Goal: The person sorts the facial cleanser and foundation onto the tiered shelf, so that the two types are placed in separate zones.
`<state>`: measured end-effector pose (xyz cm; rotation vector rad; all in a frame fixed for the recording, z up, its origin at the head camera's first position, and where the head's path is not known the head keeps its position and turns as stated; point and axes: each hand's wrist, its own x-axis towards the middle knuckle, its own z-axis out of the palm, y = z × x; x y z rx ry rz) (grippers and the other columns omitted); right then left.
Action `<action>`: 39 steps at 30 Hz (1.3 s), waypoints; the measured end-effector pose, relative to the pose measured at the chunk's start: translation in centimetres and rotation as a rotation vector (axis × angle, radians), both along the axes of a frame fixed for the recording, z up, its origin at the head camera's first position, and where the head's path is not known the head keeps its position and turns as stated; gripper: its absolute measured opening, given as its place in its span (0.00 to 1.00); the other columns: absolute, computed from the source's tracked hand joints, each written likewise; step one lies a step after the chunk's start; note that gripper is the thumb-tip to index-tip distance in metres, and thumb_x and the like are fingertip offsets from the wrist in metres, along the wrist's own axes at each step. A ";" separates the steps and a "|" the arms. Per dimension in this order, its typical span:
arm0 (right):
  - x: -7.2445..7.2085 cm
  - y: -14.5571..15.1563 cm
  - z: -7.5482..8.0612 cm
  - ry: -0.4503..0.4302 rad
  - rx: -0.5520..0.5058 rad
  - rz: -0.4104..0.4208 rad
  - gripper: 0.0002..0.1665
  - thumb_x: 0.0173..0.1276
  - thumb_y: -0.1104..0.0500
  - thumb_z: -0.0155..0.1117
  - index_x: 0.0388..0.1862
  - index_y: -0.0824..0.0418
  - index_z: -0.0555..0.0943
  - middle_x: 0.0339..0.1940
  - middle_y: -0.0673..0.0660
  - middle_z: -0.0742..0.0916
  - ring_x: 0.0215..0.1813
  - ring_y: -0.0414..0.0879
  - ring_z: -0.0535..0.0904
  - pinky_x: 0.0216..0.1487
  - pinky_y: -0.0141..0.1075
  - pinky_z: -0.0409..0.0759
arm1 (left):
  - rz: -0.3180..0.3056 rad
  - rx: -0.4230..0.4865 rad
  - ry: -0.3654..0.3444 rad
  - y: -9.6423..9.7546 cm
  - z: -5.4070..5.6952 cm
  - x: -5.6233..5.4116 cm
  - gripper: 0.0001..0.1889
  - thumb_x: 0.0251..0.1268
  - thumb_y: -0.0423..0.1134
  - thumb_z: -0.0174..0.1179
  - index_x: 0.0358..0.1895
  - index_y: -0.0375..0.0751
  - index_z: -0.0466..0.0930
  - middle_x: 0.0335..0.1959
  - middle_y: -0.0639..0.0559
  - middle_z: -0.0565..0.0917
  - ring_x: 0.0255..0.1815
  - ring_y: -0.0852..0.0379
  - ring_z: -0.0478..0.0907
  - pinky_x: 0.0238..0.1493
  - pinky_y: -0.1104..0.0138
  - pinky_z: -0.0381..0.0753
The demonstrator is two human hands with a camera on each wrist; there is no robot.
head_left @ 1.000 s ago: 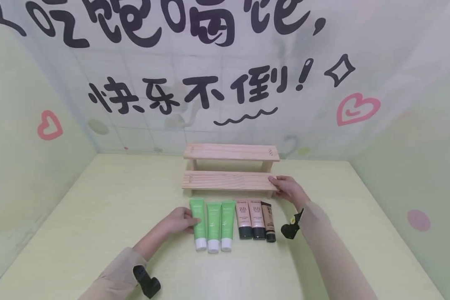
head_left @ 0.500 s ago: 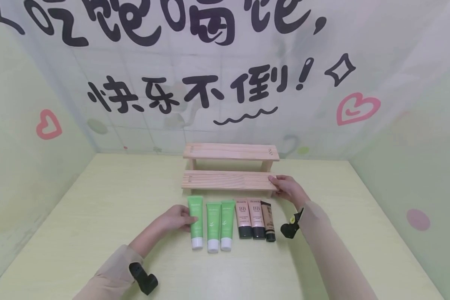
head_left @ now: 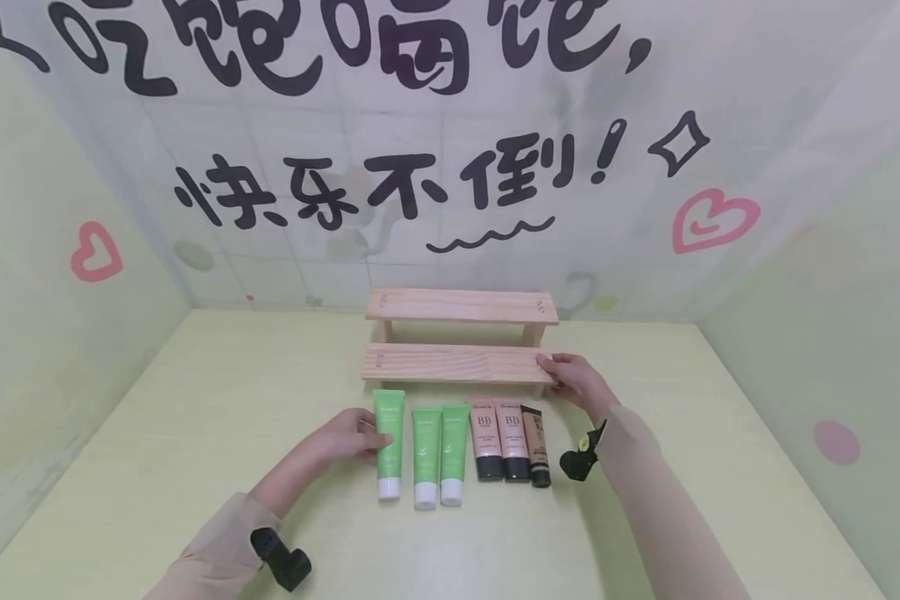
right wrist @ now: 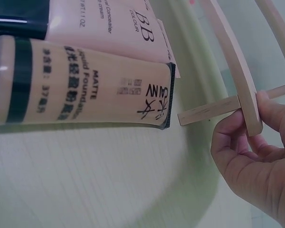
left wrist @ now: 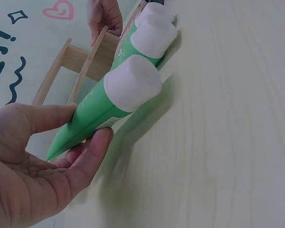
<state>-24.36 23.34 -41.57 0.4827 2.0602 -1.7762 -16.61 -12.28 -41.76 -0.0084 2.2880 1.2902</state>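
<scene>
My left hand (head_left: 348,435) pinches a green tube with a white cap (head_left: 390,446) between thumb and fingers. In the left wrist view this green tube (left wrist: 92,114) is raised off the table along the gripped side, its shadow below. Two more green tubes (head_left: 427,454) lie just to its right. At the right end of a two-tier wooden rack (head_left: 457,362), my right hand (head_left: 576,383) grips the lower shelf board, thumb on top and fingers beneath, as the right wrist view shows the board (right wrist: 235,61) between them.
Right of the green tubes lie two pink BB cream tubes (head_left: 485,429) with black caps and a tan liquid foundation tube (head_left: 536,442). They sit close in front of the rack. A printed wall (head_left: 307,275) stands behind the table (head_left: 270,358).
My left hand has shifted the green tube a little left and toward the rack, straightening it and widening the gap to the other green tubes. The right hand stays on the rack.
</scene>
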 end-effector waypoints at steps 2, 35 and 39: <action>0.0 -0.1 0.0 -0.002 -0.003 -0.003 0.38 0.70 0.53 0.50 0.69 0.72 0.50 0.41 0.54 0.75 0.34 0.38 0.72 0.32 0.26 0.73 | 0.006 0.009 -0.001 0.0 0.2 0.0 0.28 0.56 0.38 0.61 0.54 0.21 0.65 0.40 0.39 0.79 0.31 0.55 0.80 0.43 0.60 0.82; 0.1 0.0 0.0 -0.019 -0.018 -0.012 0.39 0.69 0.51 0.50 0.69 0.71 0.51 0.41 0.55 0.74 0.33 0.39 0.71 0.31 0.27 0.71 | -0.063 0.066 0.044 1.7 1.1 -1.7 0.25 0.54 0.38 0.62 0.53 0.27 0.68 0.38 0.41 0.80 0.31 0.55 0.81 0.39 0.63 0.83; 0.1 0.0 0.0 -0.021 -0.056 -0.025 0.38 0.70 0.53 0.50 0.69 0.72 0.51 0.39 0.54 0.75 0.32 0.38 0.72 0.31 0.26 0.73 | -0.077 0.061 0.048 2.2 1.4 -1.9 0.26 0.55 0.39 0.62 0.53 0.26 0.67 0.40 0.40 0.80 0.32 0.55 0.81 0.40 0.62 0.83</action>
